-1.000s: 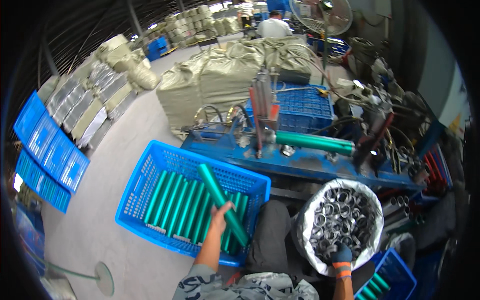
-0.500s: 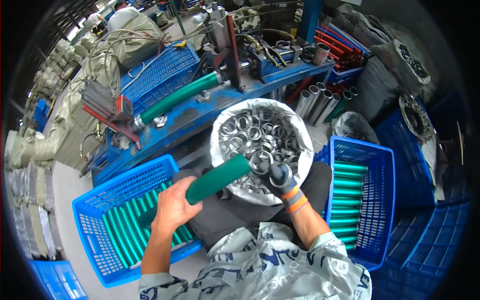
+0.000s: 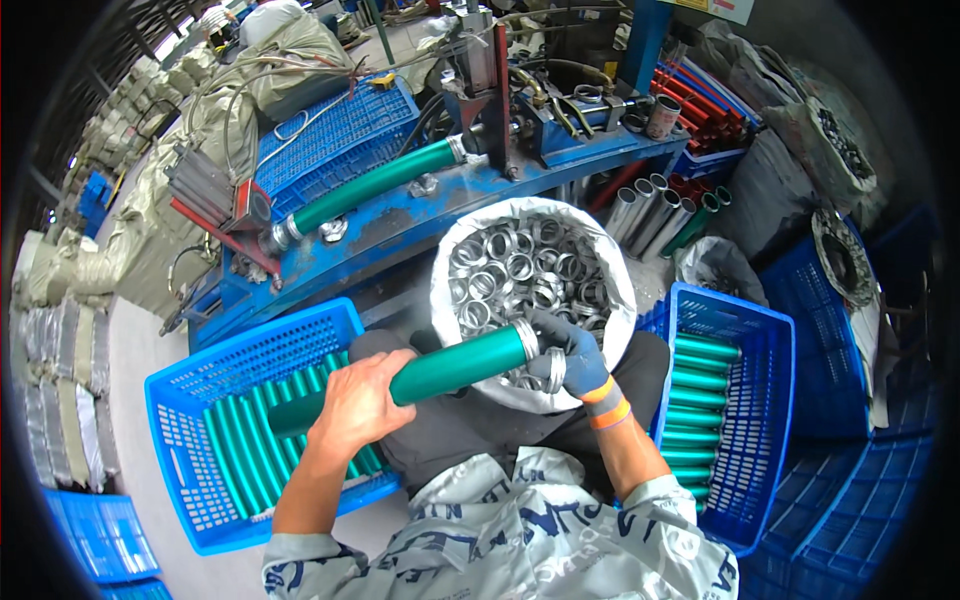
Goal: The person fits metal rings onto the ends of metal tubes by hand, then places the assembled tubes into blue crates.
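Green tube [image 3: 460, 365], and it's slanting across the person's lap, the far end up by the right hand, the near end out past the left hand over a crate of its fellows! The bare left hand [image 3: 362, 400] is clamped around it, fingers wrapped over the barrel. At the tube's far end sits a silver end ring [image 3: 527, 341], and the gloved right hand [image 3: 578, 358] is right on it, fingertips against the metal. That same right hand has a loose ring [image 3: 556, 372] tucked in its grip, just below the tube's mouth!

Directly beyond the right hand, the white-lined sack [image 3: 445, 290] gapes wide, crammed with metal rings [image 3: 520, 267]. Look below and to the left of the left hand: the left crate [image 3: 190, 500], blue, with green tubes [image 3: 240, 450] lined up side by side. Off to the right of the right hand, the right crate [image 3: 755, 430], more tubes [image 3: 692, 400] stacked in there!

Farther ahead of both hands runs the blue bench [image 3: 400, 215], a green tube lying lengthwise between its end fittings. Ahead and right of the gloved hand, silver pipes [image 3: 660, 225] stand bunched together, with red tubes [image 3: 700, 105] heaped behind. Far out left of the bare hand, wrapped bales [image 3: 140, 225] pile up!
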Motion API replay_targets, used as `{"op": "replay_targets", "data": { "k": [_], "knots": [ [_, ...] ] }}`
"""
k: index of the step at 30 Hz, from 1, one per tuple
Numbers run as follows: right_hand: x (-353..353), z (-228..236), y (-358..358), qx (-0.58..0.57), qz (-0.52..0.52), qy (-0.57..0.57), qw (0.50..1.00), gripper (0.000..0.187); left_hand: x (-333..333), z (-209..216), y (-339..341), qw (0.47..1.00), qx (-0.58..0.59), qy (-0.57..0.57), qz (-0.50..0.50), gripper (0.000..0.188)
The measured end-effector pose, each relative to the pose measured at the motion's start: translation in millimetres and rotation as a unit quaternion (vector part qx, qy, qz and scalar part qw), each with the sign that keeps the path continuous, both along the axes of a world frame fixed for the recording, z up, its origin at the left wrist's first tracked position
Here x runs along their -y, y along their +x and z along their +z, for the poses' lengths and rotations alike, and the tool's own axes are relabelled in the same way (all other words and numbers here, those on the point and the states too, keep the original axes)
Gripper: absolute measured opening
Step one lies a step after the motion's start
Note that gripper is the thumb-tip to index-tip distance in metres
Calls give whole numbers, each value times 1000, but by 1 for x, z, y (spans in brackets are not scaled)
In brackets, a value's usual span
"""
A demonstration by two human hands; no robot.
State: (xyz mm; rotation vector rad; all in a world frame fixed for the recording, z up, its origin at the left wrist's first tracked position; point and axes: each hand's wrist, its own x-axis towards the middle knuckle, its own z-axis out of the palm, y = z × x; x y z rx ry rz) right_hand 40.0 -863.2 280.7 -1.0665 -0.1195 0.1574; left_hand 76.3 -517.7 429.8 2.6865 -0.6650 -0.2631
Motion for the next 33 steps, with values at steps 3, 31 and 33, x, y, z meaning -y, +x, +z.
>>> {"op": "replay_targets", "data": {
  "k": [3,31,33],
  "knots": [
    [4,13,3,5,8,-72,997,82,0,-7,0,1000,14,1,-4,56],
    [-12,-23,-11,-74,-91,96,988,54,7,-97,-46,540,-163,-775,286,49],
    [-16,0,-11,-65,-98,79,990,57,6,-98,-46,539,-158,-775,288,51]
  ]
}}
